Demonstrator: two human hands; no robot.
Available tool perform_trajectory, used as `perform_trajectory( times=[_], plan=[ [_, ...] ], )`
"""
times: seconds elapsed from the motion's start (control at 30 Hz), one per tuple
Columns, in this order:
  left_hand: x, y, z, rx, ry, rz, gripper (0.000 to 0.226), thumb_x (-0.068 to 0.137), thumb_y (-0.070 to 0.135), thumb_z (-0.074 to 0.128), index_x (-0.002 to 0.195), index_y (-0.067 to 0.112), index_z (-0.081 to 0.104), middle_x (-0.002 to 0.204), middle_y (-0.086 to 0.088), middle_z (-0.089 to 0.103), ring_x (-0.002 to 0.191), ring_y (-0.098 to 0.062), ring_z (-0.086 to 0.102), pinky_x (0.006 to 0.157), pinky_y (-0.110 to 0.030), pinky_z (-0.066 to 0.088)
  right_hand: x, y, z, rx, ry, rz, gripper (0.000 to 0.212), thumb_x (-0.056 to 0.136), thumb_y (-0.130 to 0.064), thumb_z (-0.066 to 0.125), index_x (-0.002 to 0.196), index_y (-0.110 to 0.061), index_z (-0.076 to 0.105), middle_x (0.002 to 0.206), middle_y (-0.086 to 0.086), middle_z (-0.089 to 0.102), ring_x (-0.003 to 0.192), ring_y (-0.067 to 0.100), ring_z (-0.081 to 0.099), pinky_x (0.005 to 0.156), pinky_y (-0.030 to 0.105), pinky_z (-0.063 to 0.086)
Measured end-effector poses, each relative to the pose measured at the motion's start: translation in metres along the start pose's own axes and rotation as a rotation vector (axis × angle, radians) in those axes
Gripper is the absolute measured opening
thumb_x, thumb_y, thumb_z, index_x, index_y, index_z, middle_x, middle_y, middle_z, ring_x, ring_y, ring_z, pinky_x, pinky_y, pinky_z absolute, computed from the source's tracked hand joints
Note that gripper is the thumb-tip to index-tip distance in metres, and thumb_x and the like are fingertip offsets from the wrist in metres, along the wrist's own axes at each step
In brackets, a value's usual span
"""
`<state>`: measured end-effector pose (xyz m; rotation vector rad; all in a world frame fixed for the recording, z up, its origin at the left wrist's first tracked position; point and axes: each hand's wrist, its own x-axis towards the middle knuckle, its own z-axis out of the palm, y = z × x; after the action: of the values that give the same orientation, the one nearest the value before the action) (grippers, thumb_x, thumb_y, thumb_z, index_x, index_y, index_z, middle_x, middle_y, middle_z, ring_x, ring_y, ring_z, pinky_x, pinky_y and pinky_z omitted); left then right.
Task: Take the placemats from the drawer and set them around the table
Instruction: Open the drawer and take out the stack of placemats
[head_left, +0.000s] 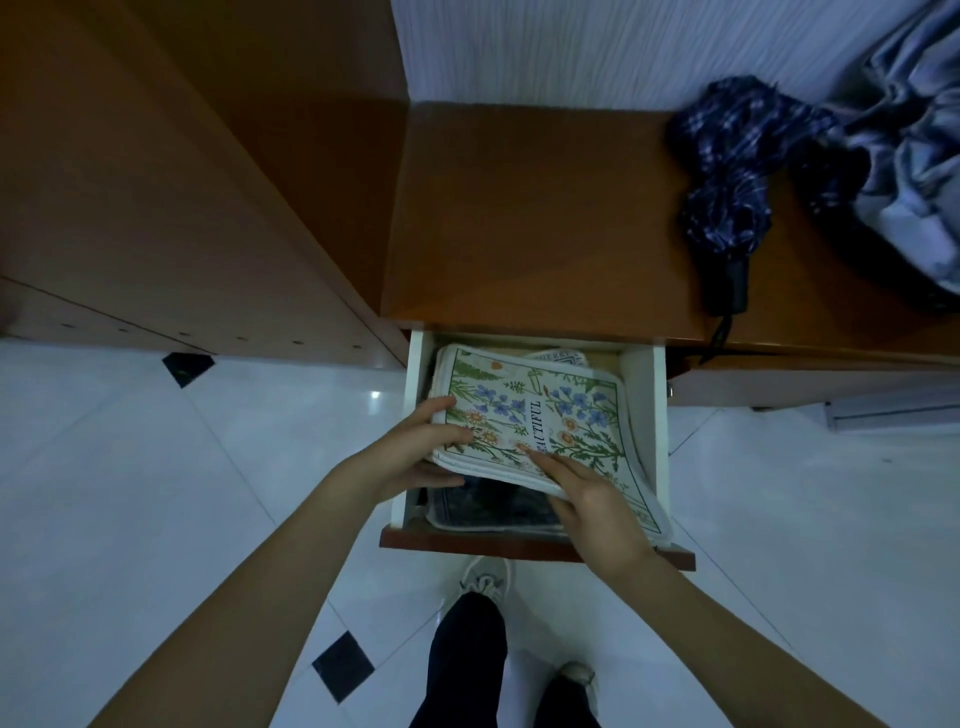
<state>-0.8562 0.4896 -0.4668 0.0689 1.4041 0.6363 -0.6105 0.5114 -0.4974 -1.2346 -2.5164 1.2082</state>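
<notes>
Step in hand: lifting out, judged from the raised near edge of the stack; nothing yet set around any table, and no table in view.
Next move called for: probably a straight upward pull clear of the drawer walls, both grips kept level so the stack did not fan apart or snag on the front rail.
Open white-walled wooden drawer with dark brown front (655, 415): pulled out below the brown cabinet top, holding everything named below.
Stack of white fabric placemats printed with blue and orange flowers (535, 415): inside the drawer, near edge tilted up off a dark blue patterned mat (493, 506) left lying on the drawer bottom.
Folded dark blue checked umbrella (737, 176): beyond the drawer, to its right, on the cabinet top.
Left hand (415, 457): at the stack's left edge inside the drawer, thumb on top, fingers curled under, clamped on the stack.
Right hand (597, 501): at the stack's near edge by the drawer front, fingers over the top, thumb apparently beneath, pinching the stack.
</notes>
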Motion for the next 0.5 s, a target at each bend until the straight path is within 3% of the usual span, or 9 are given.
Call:
perform_trajectory(
  times=[0.1, 0.2, 0.3, 0.43, 0.5],
  plan=[
    [0.004, 0.002, 0.005, -0.092, 0.01, -0.012, 0.055, 0.089, -0.003, 0.059, 0.135, 0.024, 0.046, 0.133, -0.01, 0.051, 0.104, -0.028, 0.064, 0.072, -0.035, 0.06, -0.001, -0.001, -0.001, 0.011, -0.057, 0.049, 0.052, 0.093, -0.015, 0.061, 0.142, -0.026, 0.045, 0.138, 0.004, 0.053, 0.123, 0.02, 0.051, 0.104, 0.02, 0.034],
    [0.006, -0.003, 0.002, -0.059, 0.054, -0.013, 0.057, 0.086, -0.008, 0.058, 0.132, 0.025, 0.05, 0.132, -0.011, 0.054, 0.104, -0.028, 0.065, 0.072, -0.034, 0.059, 0.0, -0.001, -0.012, 0.221, -0.249, 0.174, 0.05, 0.093, -0.039, 0.059, 0.141, -0.029, 0.048, 0.137, -0.01, 0.05, 0.123, 0.004, 0.046, 0.103, 0.009, 0.029],
    [0.003, -0.009, -0.005, -0.088, 0.081, 0.025, 0.061, 0.085, -0.01, 0.057, 0.131, 0.029, 0.051, 0.127, -0.009, 0.058, 0.102, -0.027, 0.065, 0.067, -0.031, 0.059, -0.005, 0.003, -0.028, 0.48, -0.209, 0.342, 0.034, 0.096, -0.035, 0.053, 0.129, -0.026, 0.059, 0.123, -0.018, 0.054, 0.11, -0.011, 0.048, 0.094, 0.0, 0.031],
    [-0.003, -0.011, -0.013, -0.138, 0.059, 0.068, 0.065, 0.084, -0.012, 0.056, 0.135, 0.029, 0.051, 0.128, -0.011, 0.058, 0.102, -0.031, 0.066, 0.066, -0.032, 0.059, -0.011, 0.023, -0.033, 0.358, -0.08, 0.601, 0.028, 0.098, -0.021, 0.052, 0.123, -0.01, 0.062, 0.115, 0.003, 0.06, 0.101, 0.013, 0.055, 0.085, 0.014, 0.04],
    [-0.006, -0.013, -0.015, -0.184, 0.04, 0.079, 0.065, 0.084, -0.012, 0.055, 0.135, 0.028, 0.051, 0.127, -0.01, 0.059, 0.103, -0.033, 0.066, 0.068, -0.034, 0.06, -0.013, 0.03, -0.03, 0.354, -0.026, 0.701, 0.026, 0.098, -0.019, 0.053, 0.118, -0.007, 0.063, 0.108, 0.009, 0.064, 0.092, 0.02, 0.058, 0.071, 0.015, 0.044]
  ],
)
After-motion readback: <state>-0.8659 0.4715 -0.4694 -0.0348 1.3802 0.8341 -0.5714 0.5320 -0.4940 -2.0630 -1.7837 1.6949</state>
